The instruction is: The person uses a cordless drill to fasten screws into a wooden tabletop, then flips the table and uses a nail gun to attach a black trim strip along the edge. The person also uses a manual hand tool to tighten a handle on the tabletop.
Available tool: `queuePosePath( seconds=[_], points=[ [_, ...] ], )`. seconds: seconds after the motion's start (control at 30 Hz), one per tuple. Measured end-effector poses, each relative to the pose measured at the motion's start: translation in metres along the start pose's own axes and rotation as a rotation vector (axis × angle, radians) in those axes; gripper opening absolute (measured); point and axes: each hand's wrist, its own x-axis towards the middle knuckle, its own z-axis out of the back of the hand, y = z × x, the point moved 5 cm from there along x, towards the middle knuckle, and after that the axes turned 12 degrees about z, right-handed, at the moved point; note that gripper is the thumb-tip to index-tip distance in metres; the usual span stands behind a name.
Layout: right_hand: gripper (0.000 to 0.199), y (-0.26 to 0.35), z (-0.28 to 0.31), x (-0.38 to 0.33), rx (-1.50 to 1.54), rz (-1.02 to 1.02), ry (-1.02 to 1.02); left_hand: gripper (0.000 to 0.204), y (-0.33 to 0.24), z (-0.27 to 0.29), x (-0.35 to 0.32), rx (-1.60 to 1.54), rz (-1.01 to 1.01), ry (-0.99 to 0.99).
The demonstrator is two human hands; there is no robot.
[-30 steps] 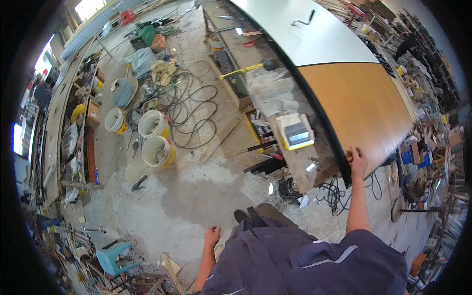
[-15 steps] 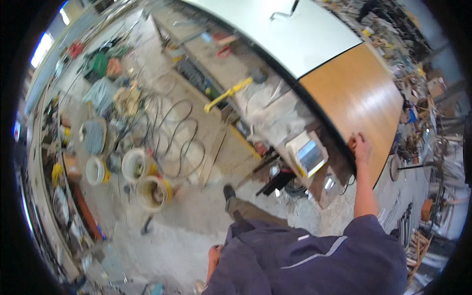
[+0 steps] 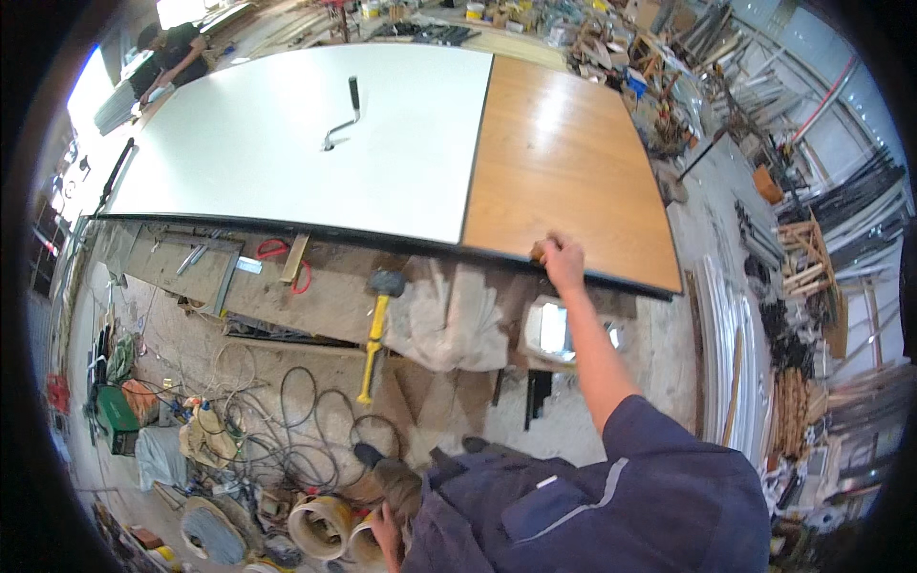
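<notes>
A long panel lies flat across the bench, with a glossy white part (image 3: 287,143), a wood-coloured part (image 3: 564,162) and a black edge. My right hand (image 3: 562,260) is at the near edge of the wood-coloured part, its fingers curled together; what they hold, if anything, is too small to make out. On the white part a bent metal crank with a black grip (image 3: 354,94) stands up. My left hand (image 3: 385,537) hangs low beside my leg, its fingers mostly hidden, with the buckets (image 3: 320,527) just behind it in the picture.
Under the panel, the bench (image 3: 334,277) bears a yellow-handled mallet (image 3: 375,339), a pale cloth (image 3: 444,325) and red-handled tools (image 3: 273,248). Cables (image 3: 301,411) loop over the floor. Another person (image 3: 179,57) is at the far left end. Long profiles (image 3: 726,344) lie at right.
My view has swung to the left and up, bringing the whole panel and the other person into sight. My right hand remains at the panel's edge; my left hand still hangs low.
</notes>
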Motion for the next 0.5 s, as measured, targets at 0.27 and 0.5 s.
queuePosePath(
  seconds=[0.27, 0.5],
  points=[
    [0.043, 0.155, -0.136, -0.224, 0.234, -0.630, 0.584, 0.042, -0.185, 0.084, 0.120, 0.108, -0.282, 0.401],
    [0.037, 0.215, -0.261, -0.349, 0.381, -0.802, 0.633, 0.041, -0.276, 0.151, 0.195, 0.196, -0.514, 0.412]
  ],
)
